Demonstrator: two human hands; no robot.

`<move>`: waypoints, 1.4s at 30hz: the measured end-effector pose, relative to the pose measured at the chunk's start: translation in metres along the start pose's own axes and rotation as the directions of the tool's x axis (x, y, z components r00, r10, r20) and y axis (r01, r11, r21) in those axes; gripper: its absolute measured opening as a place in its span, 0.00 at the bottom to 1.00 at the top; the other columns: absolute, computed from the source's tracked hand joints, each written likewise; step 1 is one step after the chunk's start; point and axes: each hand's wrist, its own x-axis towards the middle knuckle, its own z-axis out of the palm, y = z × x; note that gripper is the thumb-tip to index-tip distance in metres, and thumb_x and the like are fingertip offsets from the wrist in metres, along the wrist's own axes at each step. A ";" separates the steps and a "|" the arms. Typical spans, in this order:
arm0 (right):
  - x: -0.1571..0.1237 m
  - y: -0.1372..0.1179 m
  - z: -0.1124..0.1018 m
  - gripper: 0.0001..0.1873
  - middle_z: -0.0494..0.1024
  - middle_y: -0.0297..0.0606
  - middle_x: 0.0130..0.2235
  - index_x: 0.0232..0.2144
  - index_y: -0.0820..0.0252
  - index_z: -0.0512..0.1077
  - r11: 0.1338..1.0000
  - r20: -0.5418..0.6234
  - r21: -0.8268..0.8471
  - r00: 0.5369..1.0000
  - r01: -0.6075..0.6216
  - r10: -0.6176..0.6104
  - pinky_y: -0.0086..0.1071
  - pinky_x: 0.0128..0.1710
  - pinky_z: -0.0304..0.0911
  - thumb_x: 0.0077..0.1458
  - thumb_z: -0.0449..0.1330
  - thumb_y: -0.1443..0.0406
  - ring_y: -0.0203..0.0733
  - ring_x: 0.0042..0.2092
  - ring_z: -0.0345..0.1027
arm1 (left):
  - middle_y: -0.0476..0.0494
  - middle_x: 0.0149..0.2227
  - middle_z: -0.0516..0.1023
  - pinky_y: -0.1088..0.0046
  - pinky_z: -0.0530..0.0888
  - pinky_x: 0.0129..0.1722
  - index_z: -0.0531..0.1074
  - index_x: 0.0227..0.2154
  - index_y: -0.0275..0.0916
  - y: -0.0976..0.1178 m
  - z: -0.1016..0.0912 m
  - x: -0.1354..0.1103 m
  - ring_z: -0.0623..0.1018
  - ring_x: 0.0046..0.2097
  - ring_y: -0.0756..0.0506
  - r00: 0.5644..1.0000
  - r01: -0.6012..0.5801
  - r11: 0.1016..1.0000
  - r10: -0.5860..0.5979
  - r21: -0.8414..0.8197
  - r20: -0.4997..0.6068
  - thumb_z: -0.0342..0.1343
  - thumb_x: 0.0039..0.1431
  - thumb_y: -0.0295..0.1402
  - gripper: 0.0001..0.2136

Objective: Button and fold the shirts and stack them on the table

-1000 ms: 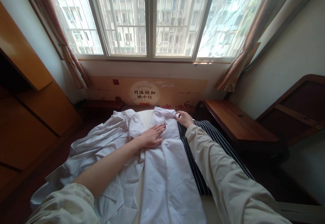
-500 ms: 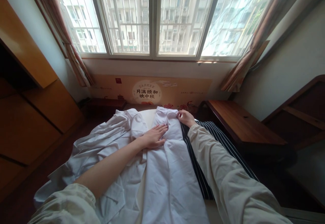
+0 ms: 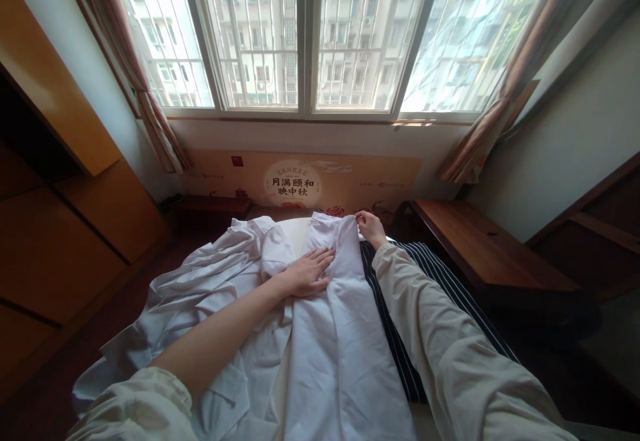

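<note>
Watch the sleeves (image 3: 450, 334) first, being nearest: could drag the striped cloth (image 3: 427, 262) askew, from resting across it on the right. Find the white cloth (image 3: 315, 341) just beyond, between and under the arms, spread over a cream board (image 3: 295, 229). Could slide away at the crumpled length (image 3: 205, 281) on the left, from its own loose folds seeming to droop past the side. Could ruck up on the flatter length (image 3: 350, 328), from uneven pressing by the left hand (image 3: 310, 273): released, palm down, fingers spread, gripping nothing. Could slip loose at the right hand (image 3: 371, 229), from so narrow a pinch: grasping only the far right edge of the flatter length between thumb and fingertips. Could also pull crooked there, from tugging harder than pressing.

Count, nearest first, two sleeves; two lengths of white cloth, without being able to tell whether joined; two bare hands; one striped cloth, apparently, showing on both sides of the right sleeve; one board. Farther off, count one cabinet (image 3: 95, 248) at left, one desk (image 3: 495, 248) at right, one printed panel (image 3: 390, 188) low on the far wall, two curtains (image 3: 480, 141), one at each side, and one window (image 3: 307, 48) with four panes in view.
</note>
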 end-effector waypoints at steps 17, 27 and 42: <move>-0.039 -0.035 -0.005 0.16 0.80 0.43 0.55 0.50 0.55 0.79 0.843 0.174 -0.121 0.847 0.524 -0.502 0.43 0.65 0.60 0.64 0.55 0.64 0.52 0.58 0.68 | 0.38 0.76 0.52 0.57 0.52 0.76 0.49 0.75 0.39 0.005 -0.004 -0.002 0.55 0.76 0.40 0.996 0.012 0.997 -0.018 -0.072 -0.085 0.53 0.67 0.40 0.37; -0.043 -0.020 0.025 0.31 0.58 0.47 0.74 0.71 0.63 0.61 0.864 0.476 -0.020 0.765 0.503 -0.434 0.50 0.74 0.47 0.70 0.46 0.60 0.50 0.75 0.50 | 0.40 0.74 0.59 0.56 0.49 0.76 0.54 0.74 0.40 0.007 -0.008 -0.001 0.55 0.76 0.40 0.999 -0.040 0.996 0.037 -0.082 -0.031 0.53 0.68 0.44 0.35; -0.024 -0.022 0.007 0.21 0.79 0.48 0.57 0.57 0.60 0.74 0.976 0.100 -0.202 0.993 0.078 -0.058 0.42 0.60 0.62 0.64 0.56 0.62 0.54 0.58 0.69 | 0.41 0.75 0.58 0.56 0.52 0.75 0.57 0.73 0.42 0.006 -0.007 -0.001 0.57 0.75 0.40 0.997 -0.053 0.993 0.047 -0.107 -0.064 0.55 0.67 0.44 0.34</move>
